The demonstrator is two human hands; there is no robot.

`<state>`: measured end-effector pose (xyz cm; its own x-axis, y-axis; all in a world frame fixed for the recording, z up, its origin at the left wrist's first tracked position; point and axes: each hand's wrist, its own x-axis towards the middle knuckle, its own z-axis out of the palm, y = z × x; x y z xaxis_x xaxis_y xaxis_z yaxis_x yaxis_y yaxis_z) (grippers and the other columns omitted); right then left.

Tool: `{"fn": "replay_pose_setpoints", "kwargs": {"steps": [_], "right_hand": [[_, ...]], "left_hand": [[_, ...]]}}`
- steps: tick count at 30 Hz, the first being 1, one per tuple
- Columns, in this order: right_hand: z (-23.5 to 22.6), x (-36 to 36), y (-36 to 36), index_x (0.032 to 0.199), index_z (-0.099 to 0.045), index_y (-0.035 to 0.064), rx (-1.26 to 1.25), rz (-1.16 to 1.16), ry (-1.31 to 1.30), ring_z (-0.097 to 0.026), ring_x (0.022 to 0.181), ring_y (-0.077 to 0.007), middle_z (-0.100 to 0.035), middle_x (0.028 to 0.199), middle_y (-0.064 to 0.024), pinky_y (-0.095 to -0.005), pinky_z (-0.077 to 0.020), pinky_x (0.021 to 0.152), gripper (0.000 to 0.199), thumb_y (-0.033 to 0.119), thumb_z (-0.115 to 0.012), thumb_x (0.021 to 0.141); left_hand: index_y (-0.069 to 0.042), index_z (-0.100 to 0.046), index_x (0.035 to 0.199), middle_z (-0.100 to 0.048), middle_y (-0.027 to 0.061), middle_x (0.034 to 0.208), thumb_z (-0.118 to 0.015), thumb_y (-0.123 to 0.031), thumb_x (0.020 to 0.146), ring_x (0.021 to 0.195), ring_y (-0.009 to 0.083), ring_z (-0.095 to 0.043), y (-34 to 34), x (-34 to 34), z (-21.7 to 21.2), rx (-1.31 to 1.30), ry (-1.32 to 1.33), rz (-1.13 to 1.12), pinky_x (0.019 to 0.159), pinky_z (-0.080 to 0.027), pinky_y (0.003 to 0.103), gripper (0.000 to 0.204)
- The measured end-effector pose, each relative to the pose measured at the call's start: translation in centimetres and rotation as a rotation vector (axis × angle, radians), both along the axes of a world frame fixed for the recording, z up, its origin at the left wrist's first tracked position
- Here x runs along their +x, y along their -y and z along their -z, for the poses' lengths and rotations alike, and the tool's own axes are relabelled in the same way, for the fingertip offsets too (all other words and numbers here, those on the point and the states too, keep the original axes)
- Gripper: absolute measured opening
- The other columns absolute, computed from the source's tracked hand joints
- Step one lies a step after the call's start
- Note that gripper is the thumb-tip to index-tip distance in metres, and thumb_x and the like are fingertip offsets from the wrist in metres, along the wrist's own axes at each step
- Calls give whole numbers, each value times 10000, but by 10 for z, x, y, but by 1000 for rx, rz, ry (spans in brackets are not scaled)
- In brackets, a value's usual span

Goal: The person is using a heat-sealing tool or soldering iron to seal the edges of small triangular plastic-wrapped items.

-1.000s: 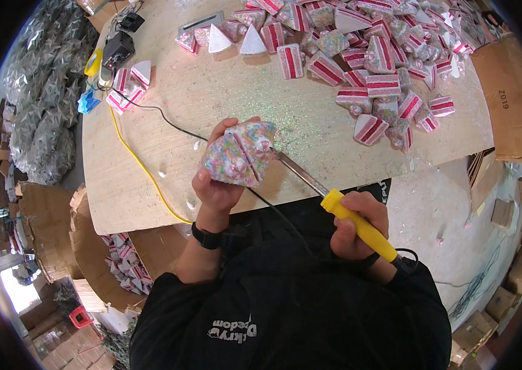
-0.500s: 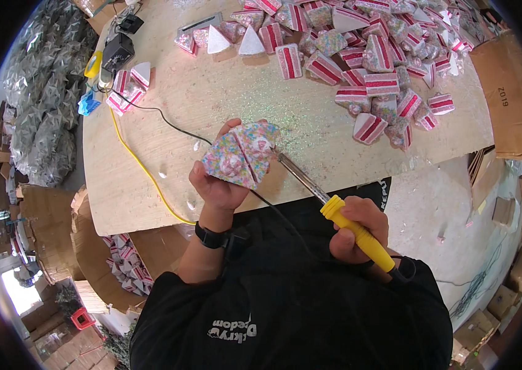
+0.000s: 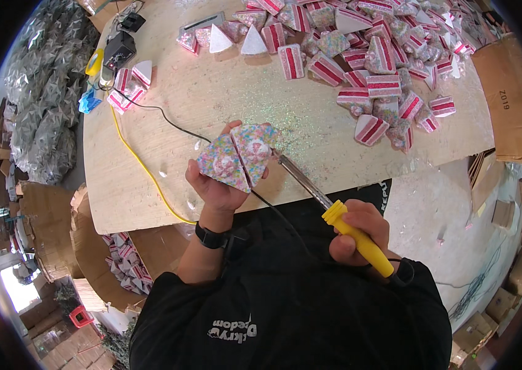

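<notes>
My left hand (image 3: 219, 192) is closed around two fake cake slices held side by side over the table's near edge. Their speckled pastel tops face up, each with a pinkish-white dollop; one is the left slice (image 3: 219, 163), the other the right slice (image 3: 255, 151), with a narrow dark gap between them. My right hand (image 3: 361, 232) grips the yellow handle of a soldering iron (image 3: 307, 185). The iron's metal shaft slants up and left, its tip at the right slice's edge; whether it touches I cannot tell.
A large pile of pink-and-white cake slices (image 3: 384, 84) covers the far right of the wooden table (image 3: 168, 139). Several more (image 3: 130, 86) lie left, by a black adapter (image 3: 119, 49) and a yellow cable (image 3: 144, 166). Glitter is scattered mid-table. Cardboard boxes (image 3: 514, 98) flank the table.
My left hand has turned the two cake slices slightly, so the right one's dollop shows more fully. The soldering iron has barely moved.
</notes>
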<state>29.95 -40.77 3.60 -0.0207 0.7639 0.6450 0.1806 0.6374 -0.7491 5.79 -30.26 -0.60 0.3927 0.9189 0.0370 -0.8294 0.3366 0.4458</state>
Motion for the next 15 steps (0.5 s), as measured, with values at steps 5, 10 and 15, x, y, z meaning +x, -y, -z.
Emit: {"fn": "replay_pose_setpoints", "kwargs": {"steps": [5,10,15], "right_hand": [[2,1,0,1084,-568,29,24,11,-2,-574,608,-205,-597,817,-116,-299,-456,535,371,296,-735,889],[-4,-3,-3,1072,-572,32,78,32,-33,-583,601,-217,-601,800,-118,-313,-470,526,375,313,-738,888],[-9,-4,-6,1044,-589,34,74,15,4,-590,581,-236,-601,768,-113,-323,-475,514,364,316,-747,876]], "left_hand": [[-47,-250,1515,-389,291,1464,-621,-750,717,1220,526,-510,-2,4,-2,-24,176,48,822,-579,539,1126],[-67,-278,1503,-356,294,1483,-632,-746,712,1227,529,-500,-2,3,1,-20,146,55,827,-578,539,1101],[-73,-307,1478,-323,296,1504,-652,-736,707,1268,506,-472,-2,5,-3,50,197,54,919,-534,552,1074]]}}
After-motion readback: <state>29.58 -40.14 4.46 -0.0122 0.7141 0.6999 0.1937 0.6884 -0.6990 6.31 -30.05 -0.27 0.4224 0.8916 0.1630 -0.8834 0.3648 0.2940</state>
